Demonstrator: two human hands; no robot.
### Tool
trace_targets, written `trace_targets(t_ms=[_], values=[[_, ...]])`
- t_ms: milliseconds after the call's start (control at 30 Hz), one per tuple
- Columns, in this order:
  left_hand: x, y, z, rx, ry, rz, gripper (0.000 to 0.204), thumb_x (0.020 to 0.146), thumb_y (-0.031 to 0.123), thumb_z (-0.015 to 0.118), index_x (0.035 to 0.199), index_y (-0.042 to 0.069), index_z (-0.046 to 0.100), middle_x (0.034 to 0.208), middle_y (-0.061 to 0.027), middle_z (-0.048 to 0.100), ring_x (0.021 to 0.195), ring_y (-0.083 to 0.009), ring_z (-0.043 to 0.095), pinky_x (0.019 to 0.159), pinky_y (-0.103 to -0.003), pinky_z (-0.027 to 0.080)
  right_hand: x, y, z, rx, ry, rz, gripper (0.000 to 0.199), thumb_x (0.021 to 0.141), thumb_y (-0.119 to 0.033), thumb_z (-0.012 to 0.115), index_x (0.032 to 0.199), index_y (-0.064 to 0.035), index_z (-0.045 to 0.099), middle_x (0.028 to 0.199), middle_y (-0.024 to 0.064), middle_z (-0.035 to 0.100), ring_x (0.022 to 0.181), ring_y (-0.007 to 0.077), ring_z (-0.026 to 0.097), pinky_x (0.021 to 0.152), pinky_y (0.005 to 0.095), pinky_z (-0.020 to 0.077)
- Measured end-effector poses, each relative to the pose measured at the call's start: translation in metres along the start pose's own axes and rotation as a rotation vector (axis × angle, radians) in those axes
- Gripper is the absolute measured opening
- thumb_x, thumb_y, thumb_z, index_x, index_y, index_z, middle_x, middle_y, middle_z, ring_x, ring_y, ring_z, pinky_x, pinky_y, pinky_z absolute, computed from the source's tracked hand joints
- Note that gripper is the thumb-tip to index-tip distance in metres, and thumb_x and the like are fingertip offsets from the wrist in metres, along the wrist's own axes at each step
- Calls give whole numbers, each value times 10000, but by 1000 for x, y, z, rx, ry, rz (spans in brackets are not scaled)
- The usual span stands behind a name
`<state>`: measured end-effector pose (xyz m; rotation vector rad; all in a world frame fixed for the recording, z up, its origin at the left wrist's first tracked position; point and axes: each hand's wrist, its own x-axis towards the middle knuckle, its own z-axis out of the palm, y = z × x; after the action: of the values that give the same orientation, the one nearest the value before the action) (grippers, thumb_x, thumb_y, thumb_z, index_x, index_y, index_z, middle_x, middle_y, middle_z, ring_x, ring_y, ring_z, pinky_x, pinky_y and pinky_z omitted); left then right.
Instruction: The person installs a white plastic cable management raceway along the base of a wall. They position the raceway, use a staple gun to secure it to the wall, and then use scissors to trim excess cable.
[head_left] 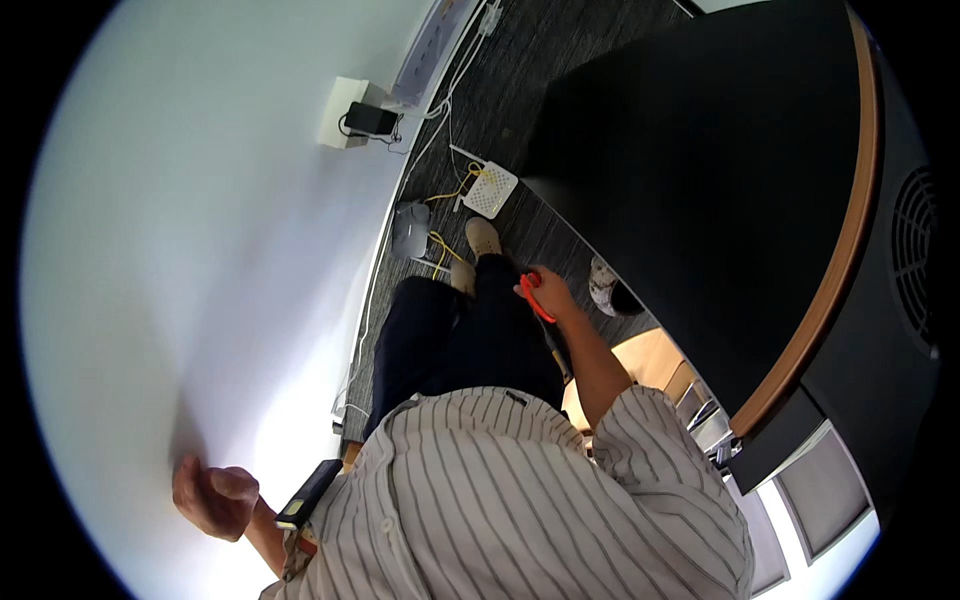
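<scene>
My right hand [551,294] hangs beside my right leg, its fingers closed round a hand tool with curved red-orange handles [538,303]. The tool's working end is too small and dark to make out. Off to the left, my left hand [215,498] is raised close to the white wall [200,200]; its fingers look curled, and anything inside them is hidden. Whether it touches the wall I cannot tell. On the floor ahead of my shoes lies a white router [490,190] with antennas and a yellow cable [468,183]. A grey box-shaped device [410,230] lies against the wall, beside another yellow cable.
A white wall box [345,112] carries a black power adapter [371,119]. White cables [440,110] run along the wall's foot. A large black desk [700,180] with a wooden edge takes up the right side. Under its edge sits a patterned round object [603,287].
</scene>
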<state>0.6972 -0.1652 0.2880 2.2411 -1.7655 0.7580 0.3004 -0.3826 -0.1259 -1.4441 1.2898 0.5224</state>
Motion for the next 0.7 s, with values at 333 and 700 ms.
trace_targets(t_ms=[333,700], values=[[-3,-6,23,-41,193,64,239,922,83,599,837,-139,625,720,-198,676,585,-257,626,496,-284,494,-9,11,16,29,-9,21,722,746,-445,785,1302,-42,564,1231,227,621,1137,361,604,962,416,476],[-8,-11,19,-42,110,84,217,940,86,581,923,-130,572,713,-194,674,587,-237,629,505,-260,504,-2,13,21,-17,-49,31,716,741,-443,786,1302,-55,566,1226,213,626,1125,349,610,956,409,476]])
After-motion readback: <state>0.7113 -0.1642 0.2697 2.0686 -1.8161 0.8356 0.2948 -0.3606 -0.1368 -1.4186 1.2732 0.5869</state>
